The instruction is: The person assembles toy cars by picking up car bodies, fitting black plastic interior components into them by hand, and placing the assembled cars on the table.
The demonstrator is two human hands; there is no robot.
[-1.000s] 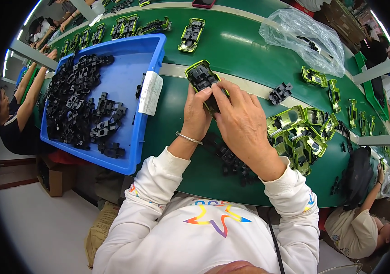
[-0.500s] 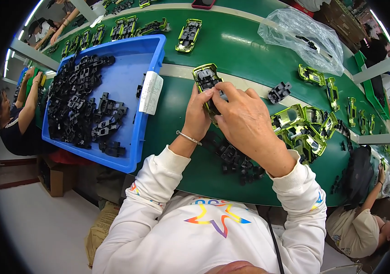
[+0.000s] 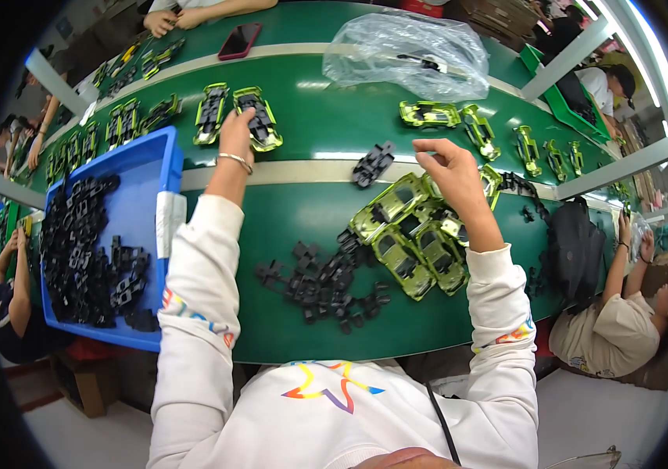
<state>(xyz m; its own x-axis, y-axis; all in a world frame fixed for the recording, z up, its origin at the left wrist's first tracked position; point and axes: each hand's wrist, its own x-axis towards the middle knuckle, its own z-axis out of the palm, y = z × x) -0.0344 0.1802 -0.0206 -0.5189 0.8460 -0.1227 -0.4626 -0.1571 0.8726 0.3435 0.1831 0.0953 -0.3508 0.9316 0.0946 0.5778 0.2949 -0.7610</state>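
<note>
Out ahead on the left, my left hand (image 3: 237, 141) grips the near left side of a lime-green toy car body (image 3: 259, 125) with black parts inside. Its thumb lies over the car's edge. This car is at the green bench, right beside a similar toy car (image 3: 211, 114). On the right, my right hand (image 3: 455, 178) hovers above a pile of lime-green car shells (image 3: 404, 258). Its fingers are bent and apart, with nothing visible in them. A single black plastic part (image 3: 373, 164) lies left of that hand. Nearer me is a heap of loose black parts (image 3: 322, 281).
A blue bin (image 3: 166, 168) full of black parts stands at the left. Several green cars line the bench at far left and right. A clear plastic bag (image 3: 404, 51), a phone (image 3: 239, 41) and a black bag (image 3: 576, 254) also lie there. Co-workers sit around.
My hands have parted. The left one has carried the toy car forward and left, beside another car; the right one has let go of it and moved over the shells. The view has shifted right.
</note>
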